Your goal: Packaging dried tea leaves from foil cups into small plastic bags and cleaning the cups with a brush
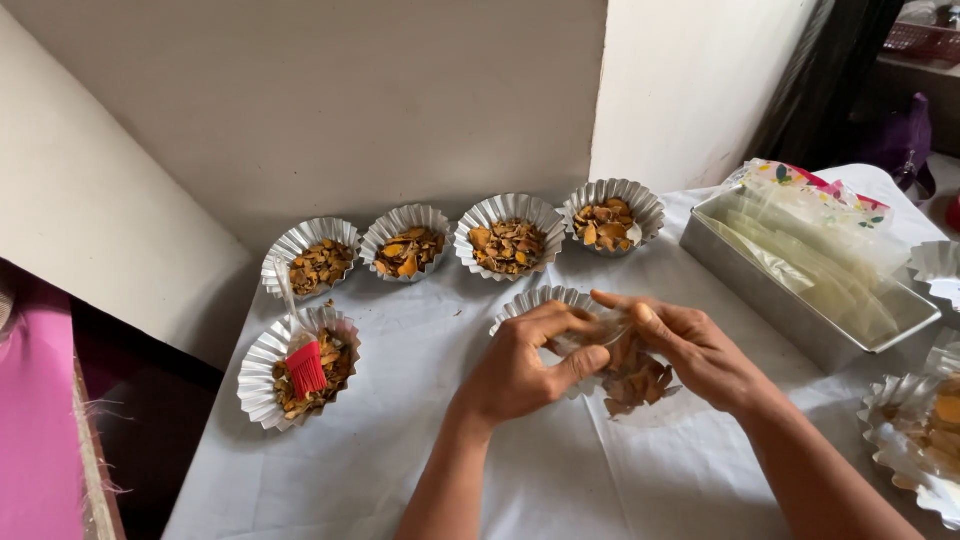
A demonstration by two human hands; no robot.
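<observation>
Left hand [530, 365] and right hand [695, 350] both pinched a clear plastic bag [630, 375] of brown chips above the fluted foil mould [535, 300].

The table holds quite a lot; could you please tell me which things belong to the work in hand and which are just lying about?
In hand:
left hand
right hand
clear bag of chips
fluted tin behind it

Lying about:
four filled tins
red brush
metal tray

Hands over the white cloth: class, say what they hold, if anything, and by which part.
Both the left hand and the right hand pinch the open top of a small clear bag of brown chips, one on each side.
</observation>
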